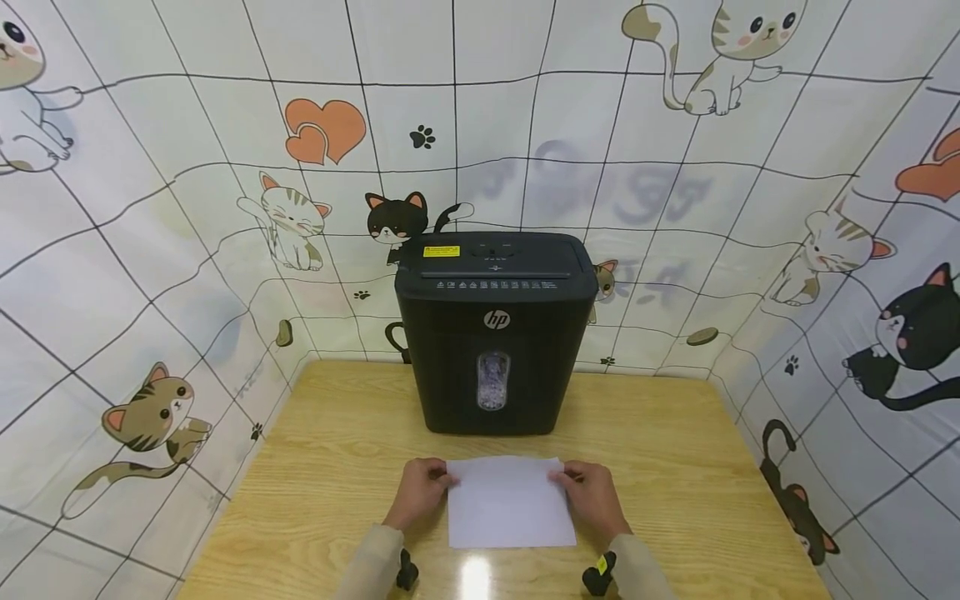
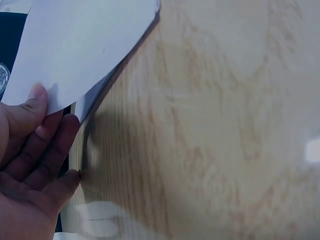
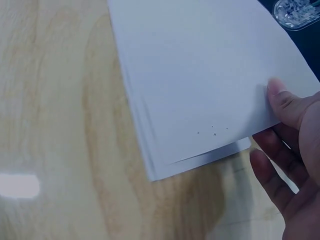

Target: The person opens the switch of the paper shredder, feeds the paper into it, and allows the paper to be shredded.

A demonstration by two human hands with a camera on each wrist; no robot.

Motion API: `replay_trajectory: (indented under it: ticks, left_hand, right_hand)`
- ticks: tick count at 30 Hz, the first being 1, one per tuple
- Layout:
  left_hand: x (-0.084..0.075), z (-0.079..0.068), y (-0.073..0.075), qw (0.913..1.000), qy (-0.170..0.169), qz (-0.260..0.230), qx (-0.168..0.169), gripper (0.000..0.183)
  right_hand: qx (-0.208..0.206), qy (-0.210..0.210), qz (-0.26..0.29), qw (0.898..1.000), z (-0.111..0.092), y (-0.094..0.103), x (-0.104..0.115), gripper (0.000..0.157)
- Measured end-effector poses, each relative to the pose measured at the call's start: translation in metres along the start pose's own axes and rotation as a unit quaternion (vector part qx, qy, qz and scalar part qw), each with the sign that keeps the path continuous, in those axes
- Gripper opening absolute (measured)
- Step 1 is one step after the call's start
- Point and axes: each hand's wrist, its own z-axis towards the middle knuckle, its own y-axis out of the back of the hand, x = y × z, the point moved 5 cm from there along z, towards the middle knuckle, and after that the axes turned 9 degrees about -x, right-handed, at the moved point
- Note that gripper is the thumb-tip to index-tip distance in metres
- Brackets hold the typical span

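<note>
A white sheet of paper is held by its two sides, close over the wooden table. My left hand pinches its left edge near the far corner, with the thumb on top and fingers beneath. On the opposite edge, my right hand pinches the sheet the same way. More paper lies under the raised sheet, showing along its edge in the right wrist view. A few small dark specks mark the top sheet near the right thumb. Just beyond the paper stands a black HP paper shredder, upright.
The shredder's front window shows shredded bits inside. Its feed slot runs across the top. The wooden table is enclosed by a cat-print curtain at the back and both sides.
</note>
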Motion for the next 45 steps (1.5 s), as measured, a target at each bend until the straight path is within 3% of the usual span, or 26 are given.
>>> replay_trajectory:
  ticks: [12, 20, 28, 34, 45]
  left_hand:
    - [-0.017, 0.003, 0.017, 0.9992, -0.034, 0.019, -0.009, 0.017]
    - [-0.037, 0.014, 0.033, 0.9997, -0.023, 0.003, -0.009, 0.016]
    - [-0.056, 0.026, 0.045, 0.9993, -0.03, 0.007, -0.022, 0.012]
    - [-0.076, 0.037, 0.055, 0.9973, -0.064, 0.0, -0.036, 0.011]
    - [-0.099, 0.051, 0.071, 0.9989, -0.036, -0.002, -0.028, 0.009]
  right_hand:
    - [0.023, 0.003, 0.021, 1.0, 0.006, 0.009, 0.022, 0.019]
    - [0.043, 0.024, 0.037, 0.998, 0.017, 0.016, 0.037, 0.017]
    - [0.034, 0.036, 0.05, 0.998, 0.028, 0.032, 0.055, 0.008]
    - [0.021, 0.038, 0.057, 0.997, 0.035, 0.044, 0.072, 0.009]
    - [0.026, 0.053, 0.043, 0.997, 0.049, 0.064, 0.101, 0.013]
